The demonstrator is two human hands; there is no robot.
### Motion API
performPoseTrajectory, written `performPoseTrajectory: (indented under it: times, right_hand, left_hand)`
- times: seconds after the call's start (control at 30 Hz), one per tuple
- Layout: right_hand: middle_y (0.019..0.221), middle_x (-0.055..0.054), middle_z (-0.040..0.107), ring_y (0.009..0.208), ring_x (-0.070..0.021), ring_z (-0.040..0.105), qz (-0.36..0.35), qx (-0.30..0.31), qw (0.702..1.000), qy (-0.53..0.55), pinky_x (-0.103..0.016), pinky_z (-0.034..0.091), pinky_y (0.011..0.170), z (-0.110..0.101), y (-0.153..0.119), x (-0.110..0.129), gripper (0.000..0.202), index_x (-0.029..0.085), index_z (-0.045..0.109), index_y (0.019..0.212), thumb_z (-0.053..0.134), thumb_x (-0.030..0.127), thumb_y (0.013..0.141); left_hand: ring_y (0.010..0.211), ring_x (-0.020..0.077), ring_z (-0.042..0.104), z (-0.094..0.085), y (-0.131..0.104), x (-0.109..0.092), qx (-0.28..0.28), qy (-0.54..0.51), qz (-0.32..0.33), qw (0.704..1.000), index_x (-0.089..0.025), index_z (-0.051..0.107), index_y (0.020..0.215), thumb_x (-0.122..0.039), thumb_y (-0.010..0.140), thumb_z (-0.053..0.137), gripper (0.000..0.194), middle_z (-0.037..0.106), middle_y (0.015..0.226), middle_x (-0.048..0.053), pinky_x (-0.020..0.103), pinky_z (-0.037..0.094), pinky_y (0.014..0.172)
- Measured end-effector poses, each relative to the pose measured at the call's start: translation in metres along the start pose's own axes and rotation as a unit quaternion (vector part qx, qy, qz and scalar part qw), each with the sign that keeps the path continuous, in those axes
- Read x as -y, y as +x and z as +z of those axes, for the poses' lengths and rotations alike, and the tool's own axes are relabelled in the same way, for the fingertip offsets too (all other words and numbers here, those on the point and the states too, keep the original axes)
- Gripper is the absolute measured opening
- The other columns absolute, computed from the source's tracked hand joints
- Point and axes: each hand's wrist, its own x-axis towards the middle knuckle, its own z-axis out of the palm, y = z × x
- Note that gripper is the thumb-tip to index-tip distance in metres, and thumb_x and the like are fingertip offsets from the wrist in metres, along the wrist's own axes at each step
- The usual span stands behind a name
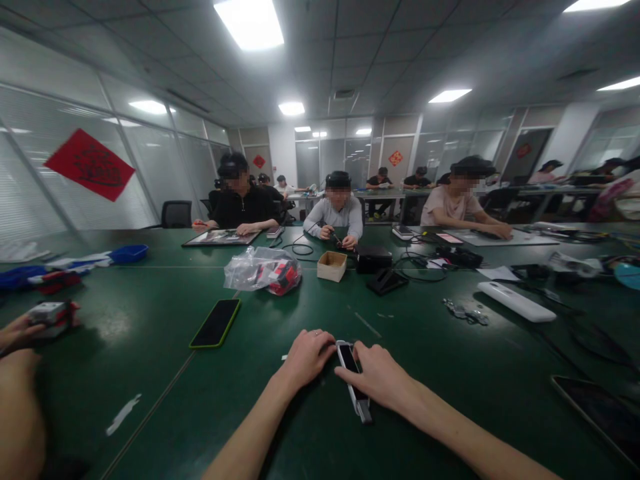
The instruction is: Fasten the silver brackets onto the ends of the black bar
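Note:
A slim, long device with a white frame and a dark middle strip [349, 358] lies on the green table in front of me; its exact kind is unclear. My right hand [383, 375] grips it from the right, thumb across its dark face and fingers along its far side. At the near end a grey tip sticks out. My left hand [307, 357] is beside the far end, fingers curled together and pointing at its corner. Whether those fingertips pinch a small part is hidden.
A green-edged phone [216, 324] lies left on the table [165, 373]. Farther out are a plastic bag [263, 270], a small open box [332, 267], metal pieces [465, 311] and a white elongated case [516, 302]. At far left a neighbour's hand holds a block-like object [49, 319].

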Motion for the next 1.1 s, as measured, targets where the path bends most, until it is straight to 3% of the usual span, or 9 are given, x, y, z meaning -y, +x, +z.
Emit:
performPoseTrajectory:
  times: [0.1, 0.27, 0.43, 0.73, 1.1]
  right_hand:
    - [0.086, -0.010, 0.064, 0.077, -0.0206, 0.061, -0.019, -0.030, 0.999, -0.009, -0.030, 0.046, 0.065, -0.006, 0.009, -0.013, 0.045, 0.017, 0.060, 0.092, 0.035, 0.054, 0.087]
    - [0.108, -0.009, 0.058, 0.097, -0.0200, 0.055, -0.136, -0.077, 0.988, -0.003, -0.034, 0.045, 0.083, -0.001, 0.023, -0.048, 0.029, 0.018, 0.058, 0.109, 0.045, 0.031, 0.086]
    - [0.099, -0.007, 0.060, 0.092, -0.0192, 0.054, -0.193, -0.107, 0.975, 0.011, -0.035, 0.046, 0.081, 0.010, 0.026, -0.055, 0.023, 0.019, 0.061, 0.099, 0.044, 0.030, 0.088]
    - [0.091, -0.007, 0.061, 0.086, -0.0182, 0.054, -0.195, -0.165, 0.967, 0.028, -0.034, 0.045, 0.079, 0.021, 0.030, -0.058, 0.024, 0.018, 0.062, 0.091, 0.040, 0.027, 0.092]
    - [0.087, -0.006, 0.060, 0.082, -0.0176, 0.054, -0.169, -0.156, 0.973, 0.034, -0.034, 0.045, 0.075, 0.020, 0.028, -0.056, 0.021, 0.018, 0.060, 0.086, 0.042, 0.027, 0.089]
  left_hand:
    - [0.089, 0.0164, 0.058, 0.002, 0.000, 0.003, -0.001, -0.002, -0.001, 1.000, -0.022, 0.060, 0.095, -0.029, 0.092, 0.043, 0.018, 0.065, 0.094, 0.002, 0.027, 0.038, 0.076]
    - [0.088, 0.0164, 0.058, 0.002, 0.001, 0.003, 0.001, 0.000, -0.002, 1.000, -0.023, 0.061, 0.097, -0.027, 0.092, 0.043, 0.019, 0.065, 0.094, 0.001, 0.028, 0.038, 0.074]
    - [0.090, 0.0173, 0.057, 0.002, 0.002, 0.003, -0.006, 0.007, 0.000, 1.000, -0.024, 0.062, 0.099, -0.025, 0.090, 0.046, 0.019, 0.065, 0.095, 0.001, 0.029, 0.038, 0.074]
    - [0.085, 0.0176, 0.057, 0.006, 0.003, 0.002, -0.012, 0.015, -0.027, 0.999, -0.022, 0.062, 0.086, -0.037, 0.089, 0.051, 0.019, 0.064, 0.088, 0.001, 0.030, 0.036, 0.074]
    - [0.087, 0.0170, 0.056, 0.008, 0.004, 0.003, -0.017, 0.010, -0.025, 1.000, -0.022, 0.060, 0.088, -0.027, 0.090, 0.048, 0.013, 0.064, 0.090, 0.001, 0.029, 0.036, 0.074]
